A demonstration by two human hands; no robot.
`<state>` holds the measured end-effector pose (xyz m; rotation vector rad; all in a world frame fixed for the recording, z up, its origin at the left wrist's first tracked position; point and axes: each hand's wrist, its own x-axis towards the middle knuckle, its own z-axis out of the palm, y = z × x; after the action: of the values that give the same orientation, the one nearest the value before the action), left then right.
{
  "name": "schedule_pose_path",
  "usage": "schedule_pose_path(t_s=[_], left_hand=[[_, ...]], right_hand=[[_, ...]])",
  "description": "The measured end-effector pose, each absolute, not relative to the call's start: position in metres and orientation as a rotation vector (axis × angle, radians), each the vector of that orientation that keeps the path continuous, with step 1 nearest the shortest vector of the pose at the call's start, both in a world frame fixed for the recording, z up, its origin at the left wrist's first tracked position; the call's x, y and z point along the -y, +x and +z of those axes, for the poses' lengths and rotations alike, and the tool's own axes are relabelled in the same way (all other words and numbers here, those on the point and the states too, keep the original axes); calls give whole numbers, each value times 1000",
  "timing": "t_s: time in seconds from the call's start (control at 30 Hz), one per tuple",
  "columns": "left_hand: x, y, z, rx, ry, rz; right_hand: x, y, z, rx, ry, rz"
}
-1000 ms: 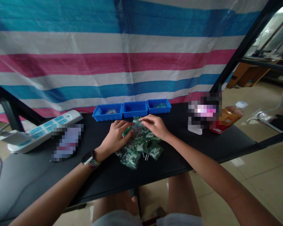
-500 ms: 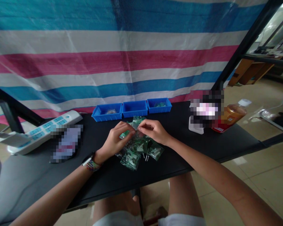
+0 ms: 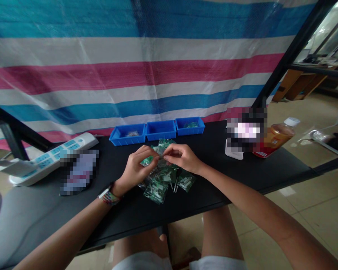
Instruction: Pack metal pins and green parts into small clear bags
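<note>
My left hand [image 3: 139, 164] and my right hand [image 3: 183, 157] meet fingertip to fingertip above a pile of small clear plastic packets [image 3: 157, 190]. Both pinch at the same spot, and whatever sits between the fingertips is too small to make out. The packets look green and hold what seem to be small metal parts. A few thin silvery pins [image 3: 175, 186] stick out at the front of the heap. Part of the pile is hidden under my fingers.
Three blue bins stand behind the pile: the left bin [image 3: 126, 140] and the right bin [image 3: 190, 131] hold small items, with a middle bin [image 3: 161, 135] between. A white power strip [image 3: 55, 157] lies left on the black table [image 3: 124, 217]. A bottle [image 3: 280, 135] stands right.
My right fingertips have shifted slightly left, closer to my left fingertips. The packets and bins stay where they were.
</note>
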<state>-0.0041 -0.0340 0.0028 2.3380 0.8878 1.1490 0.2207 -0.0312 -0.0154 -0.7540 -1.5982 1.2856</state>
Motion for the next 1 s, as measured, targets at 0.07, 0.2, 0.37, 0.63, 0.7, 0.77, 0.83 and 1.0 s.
schedule_pose_path(t_s=[0.07,0.2,0.37,0.63,0.7,0.77,0.83,1.0], left_hand=[[34,-4,3,-888,2336,1157],[35,-6,3,-880,2350,1136],[35,-12,2,-872,2248,1086],[32,-5,-5,-986,1942,1016],[31,-5,-5,-1006,1907,1033],[31,-5,-4,-1032,1907,1041],[31,-5,-3,-1048,1904,1041],[29,-3,-3,-997,1831,1061]], right_hand=[[31,221,-16,1596,-754,1297],[29,222,-15,1642,-757,1207],[27,224,-15,1601,-750,1094],[32,226,-15,1678,-770,838],[34,225,-14,1707,-716,823],[35,224,-14,1728,-672,786],[34,223,-16,1744,-659,740],[33,223,-19,1774,-644,697]])
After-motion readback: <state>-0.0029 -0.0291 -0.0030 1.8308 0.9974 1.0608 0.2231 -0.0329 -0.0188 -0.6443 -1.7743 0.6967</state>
